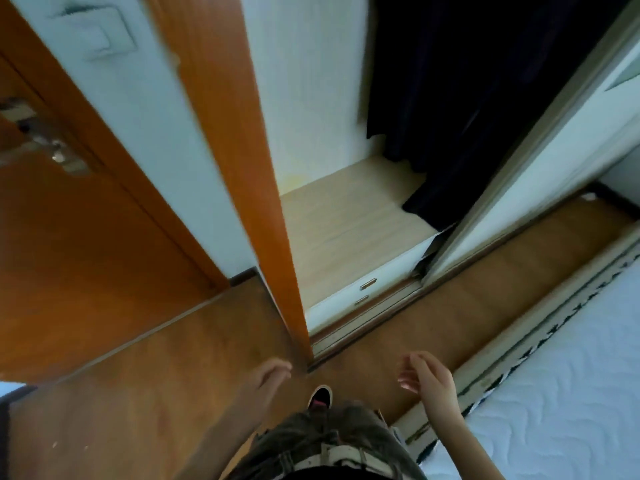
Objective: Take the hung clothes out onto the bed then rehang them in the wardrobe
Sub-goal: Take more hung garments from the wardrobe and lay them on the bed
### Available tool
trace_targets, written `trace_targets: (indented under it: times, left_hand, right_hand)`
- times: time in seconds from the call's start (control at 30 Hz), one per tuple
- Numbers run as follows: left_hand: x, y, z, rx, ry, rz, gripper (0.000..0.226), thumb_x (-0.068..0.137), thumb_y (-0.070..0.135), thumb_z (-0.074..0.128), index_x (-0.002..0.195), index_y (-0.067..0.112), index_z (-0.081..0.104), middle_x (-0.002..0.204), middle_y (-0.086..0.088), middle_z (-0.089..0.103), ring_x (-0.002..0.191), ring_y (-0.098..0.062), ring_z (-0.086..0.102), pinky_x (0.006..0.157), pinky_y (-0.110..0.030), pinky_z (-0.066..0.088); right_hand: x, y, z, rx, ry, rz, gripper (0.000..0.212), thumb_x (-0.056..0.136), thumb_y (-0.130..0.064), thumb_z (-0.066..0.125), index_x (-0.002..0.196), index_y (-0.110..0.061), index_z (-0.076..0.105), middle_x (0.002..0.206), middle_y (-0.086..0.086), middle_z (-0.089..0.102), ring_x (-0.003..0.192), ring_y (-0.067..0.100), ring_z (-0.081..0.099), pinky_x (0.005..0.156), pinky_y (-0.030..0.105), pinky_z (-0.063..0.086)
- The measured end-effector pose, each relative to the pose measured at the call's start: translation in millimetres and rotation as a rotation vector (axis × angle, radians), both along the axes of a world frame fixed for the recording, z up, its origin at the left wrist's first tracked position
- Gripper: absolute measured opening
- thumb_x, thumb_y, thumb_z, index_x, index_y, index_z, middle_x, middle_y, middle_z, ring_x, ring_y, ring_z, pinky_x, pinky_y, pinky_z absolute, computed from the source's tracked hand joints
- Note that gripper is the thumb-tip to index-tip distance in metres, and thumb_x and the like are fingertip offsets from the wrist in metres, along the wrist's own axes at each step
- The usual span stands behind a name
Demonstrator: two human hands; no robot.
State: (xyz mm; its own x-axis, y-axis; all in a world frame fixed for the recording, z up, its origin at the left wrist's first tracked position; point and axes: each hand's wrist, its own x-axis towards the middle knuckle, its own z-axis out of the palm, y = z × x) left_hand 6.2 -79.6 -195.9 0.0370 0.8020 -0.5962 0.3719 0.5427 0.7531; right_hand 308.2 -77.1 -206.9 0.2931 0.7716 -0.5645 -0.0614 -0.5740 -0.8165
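Our left hand [273, 370] and right hand [424, 374] hang empty, fingers loosely spread; the dark clothes [450, 98] could slip from hangers if we grab carelessly.

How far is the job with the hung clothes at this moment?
Nothing looks done yet: the dark clothes hang inside the open wardrobe, and the visible part of the bed holds no clothes. The left hand and right hand are empty. Taking out and rehanging are both left.
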Motion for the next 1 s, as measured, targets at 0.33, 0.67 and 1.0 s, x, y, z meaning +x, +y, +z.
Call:
trace_targets:
  times: [0.33,0.67,1.0]
  left_hand:
    - [128.4,158.2,21.3,0.135,-0.048,-0.378,0.026,0.096,0.040,0.044,0.096,0.033,0.069,0.092,0.017,0.068,0.089,0.000,0.065,0.085,-0.026,0.051]
    - [244.3,335.6,63.5,0.405,-0.161,-0.023,0.030,0.090,0.014,0.061,0.076,0.037,0.076,0.082,-0.002,0.074,0.081,-0.018,0.066,0.075,-0.021,0.051]
    - [330.3,516.2,337.3,1.016,-0.285,0.020,0.023,0.085,0.030,0.054,0.100,0.022,0.069,0.097,-0.003,0.074,0.091,-0.015,0.069,0.082,-0.028,0.056]
  right_hand:
    - [77.3,80.3,14.7,-0.003,-0.054,-0.240,0.024,0.098,-0.009,0.049,0.086,0.002,0.066,0.074,0.018,0.066,0.069,0.028,0.063,0.064,0.035,0.053]
    - [197.6,302.7,99.6,0.353,-0.012,-0.027,0.027,0.098,-0.001,0.047,0.084,-0.003,0.070,0.073,0.016,0.069,0.069,0.031,0.063,0.069,0.042,0.050]
    - [255.8,471.4,396.4,1.234,-0.235,0.079,0.021,0.098,-0.002,0.046,0.095,-0.005,0.067,0.084,0.014,0.068,0.080,0.024,0.067,0.074,0.031,0.057]
